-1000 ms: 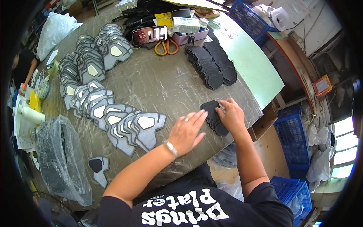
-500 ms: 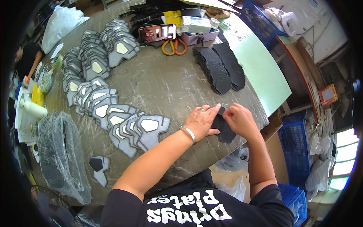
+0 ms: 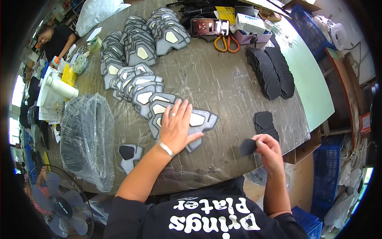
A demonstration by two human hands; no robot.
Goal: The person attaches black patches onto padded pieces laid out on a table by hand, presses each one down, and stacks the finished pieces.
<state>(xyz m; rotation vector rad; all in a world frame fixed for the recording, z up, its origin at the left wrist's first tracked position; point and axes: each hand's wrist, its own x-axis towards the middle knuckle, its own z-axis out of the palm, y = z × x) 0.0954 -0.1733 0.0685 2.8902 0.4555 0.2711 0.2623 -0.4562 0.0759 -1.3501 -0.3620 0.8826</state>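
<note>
Clear plastic bag (image 3: 85,137): a crumpled transparent sack of dark parts lies on the worktop (image 3: 223,87), well to the left of the left hand; it sits where it sat a second ago.

Single grey panel (image 3: 130,154): one grey-edged piece with a dark centre rests alone, down and left of the left wrist, untouched.

Left hand (image 3: 176,128): a second ago it lay beside the right hand near the front edge. Now it has moved left and lies flat, fingers spread, grip wide and holding nothing, palm down on the nearest grey shield-shaped panel with a cream centre (image 3: 187,123).

Row of panels (image 3: 135,85): the overlapping grey panels run up and away from the flat left hand toward the far left of the worktop.

Right hand (image 3: 267,149): it has lifted off the pile, grip narrow, fingertips pinched on one small black oval fabric patch (image 3: 248,147), which hangs just left of the grip, above the front edge.

Black patch pile (image 3: 266,122): the small stack of matching black pieces lies just above and beyond the right grip, apart from the held patch.

Meaning: one patch has been separated from the pile while the other hand pins a panel, so, judging from this, the two parts are being brought together.

Far stacks (image 3: 272,71): long rows of black pieces lie well beyond the right hand.
</note>
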